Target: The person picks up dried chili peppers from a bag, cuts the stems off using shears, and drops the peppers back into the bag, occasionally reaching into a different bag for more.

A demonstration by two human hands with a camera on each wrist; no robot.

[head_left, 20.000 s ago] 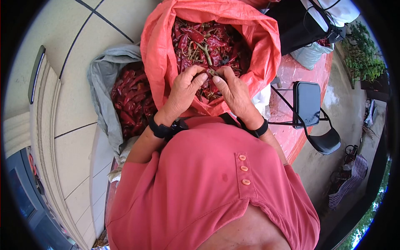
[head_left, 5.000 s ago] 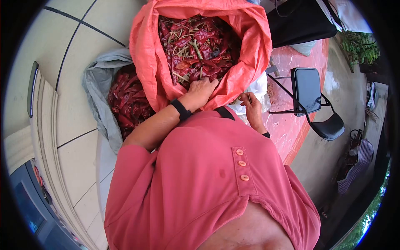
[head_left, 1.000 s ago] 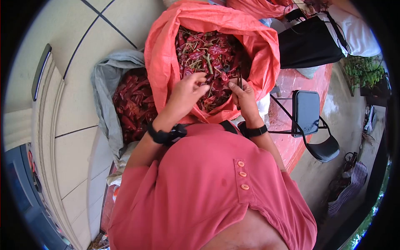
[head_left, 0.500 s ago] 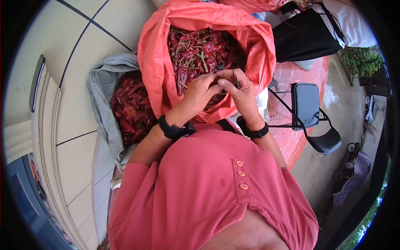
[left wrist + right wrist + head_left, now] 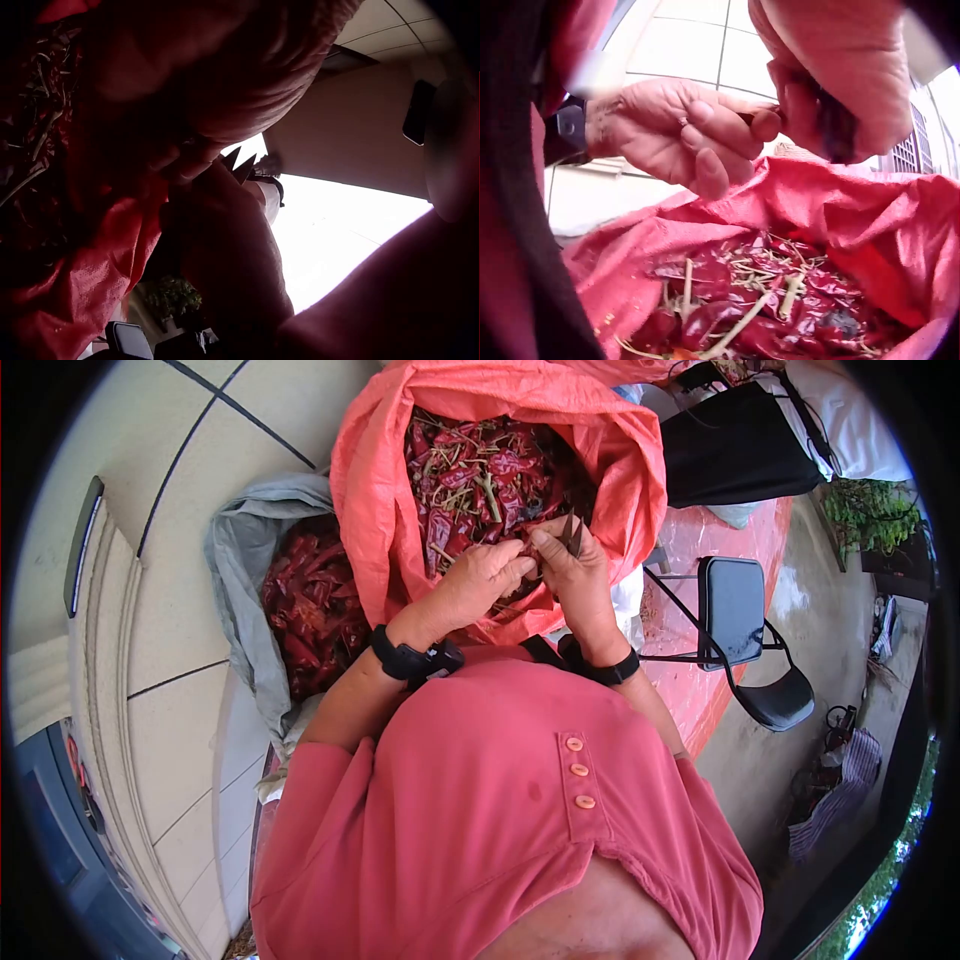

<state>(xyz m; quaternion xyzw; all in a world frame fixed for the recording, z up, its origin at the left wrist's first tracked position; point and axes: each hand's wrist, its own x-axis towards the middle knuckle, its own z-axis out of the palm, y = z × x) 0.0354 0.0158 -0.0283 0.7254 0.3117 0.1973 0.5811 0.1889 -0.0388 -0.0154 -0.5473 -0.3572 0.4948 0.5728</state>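
Observation:
Both hands meet above the near rim of an orange-red sack (image 5: 375, 510) holding dried red peppers (image 5: 460, 530) and stalks. My left hand (image 5: 470, 588), its fingers curled, pinches a small dark red piece (image 5: 746, 118), seemingly a pepper, between thumb and fingers in the right wrist view. Touching its fingertips is my right hand (image 5: 578, 575), which grips small dark scissors (image 5: 572, 533) within its curled fingers. Their two pointed blades (image 5: 241, 166) stick out past the hand in the left wrist view. The fingertips partly hide the piece.
A grey sack (image 5: 235, 550) of red peppers (image 5: 310, 605) stands at the left. On the right are a black folding chair (image 5: 732, 610), a red-covered surface (image 5: 690, 540) and a black bag (image 5: 740, 450). Another person's white clothing (image 5: 850, 425) shows at the top right.
A second ago the hands were apart over the sack; now their fingertips meet near its rim. The scissors have tilted, with their points upward, and stay in my right hand.

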